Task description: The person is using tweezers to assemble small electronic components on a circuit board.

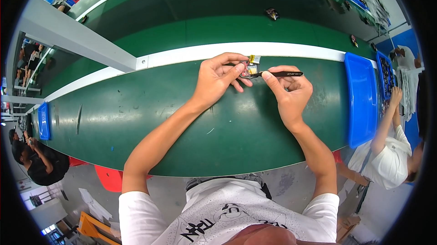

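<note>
My left hand (223, 75) is closed on a small electronic assembly (249, 69) near the far edge of the green table. A reddish circuit board shows in it, and a silver and yellow battery-like piece (255, 59) stands at its far side. In my right hand (290, 91) is a pair of black tweezers (282, 74), held almost level between thumb and fingers. The tweezers' tip points left and reaches the assembly; whether it grips anything there is too small to tell.
A blue tray (361, 101) stands at the table's right end, a smaller blue tray (44, 121) at the left. Beyond the white rail runs a dark green belt carrying small assemblies (272, 14). A grey post (82, 35) rises at left. Co-workers sit at both sides.
</note>
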Available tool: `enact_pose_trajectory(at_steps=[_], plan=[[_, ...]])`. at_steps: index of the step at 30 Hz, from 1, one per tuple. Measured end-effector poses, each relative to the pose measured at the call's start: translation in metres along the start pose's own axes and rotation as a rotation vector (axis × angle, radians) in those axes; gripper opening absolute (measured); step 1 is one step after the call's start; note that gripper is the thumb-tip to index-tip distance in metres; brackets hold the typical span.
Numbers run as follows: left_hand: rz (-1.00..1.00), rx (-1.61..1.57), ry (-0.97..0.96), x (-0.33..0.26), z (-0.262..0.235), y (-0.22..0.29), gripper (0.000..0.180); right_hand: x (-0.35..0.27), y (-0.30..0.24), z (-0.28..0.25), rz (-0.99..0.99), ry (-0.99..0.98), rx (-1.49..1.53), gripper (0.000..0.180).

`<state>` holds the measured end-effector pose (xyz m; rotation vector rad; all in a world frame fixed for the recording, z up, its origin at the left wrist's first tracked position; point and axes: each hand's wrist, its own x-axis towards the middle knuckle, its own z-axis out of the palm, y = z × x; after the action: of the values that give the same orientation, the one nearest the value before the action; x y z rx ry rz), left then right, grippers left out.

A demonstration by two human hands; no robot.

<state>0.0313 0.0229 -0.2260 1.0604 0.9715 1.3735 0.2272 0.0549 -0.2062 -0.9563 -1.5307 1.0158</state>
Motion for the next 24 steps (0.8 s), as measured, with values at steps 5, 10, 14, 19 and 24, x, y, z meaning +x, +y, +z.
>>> enact_pose_trajectory(at_steps=[5,10,14,19,24], plan=[[0.028,-0.007,0.057,-0.0016,0.0037,0.001,0.024,0.0003,-0.0019,-0.0009,0.093,-0.001,0.067,0.011],[0.039,0.018,0.07,-0.0021,0.0042,0.0015,0.023,0.0004,-0.0018,-0.0016,0.108,-0.019,0.083,0.011],[0.026,0.023,0.068,-0.002,0.0031,-0.0002,0.023,0.0002,-0.0032,-0.0017,0.082,-0.03,0.047,0.011],[0.022,0.024,0.057,-0.0016,0.0009,-0.0007,0.025,-0.0005,-0.0042,-0.0003,-0.053,-0.025,-0.044,0.009],[0.002,0.013,0.046,-0.0011,-0.0005,-0.0024,0.026,0.0004,-0.0013,-0.0046,-0.228,-0.063,-0.172,0.009]])
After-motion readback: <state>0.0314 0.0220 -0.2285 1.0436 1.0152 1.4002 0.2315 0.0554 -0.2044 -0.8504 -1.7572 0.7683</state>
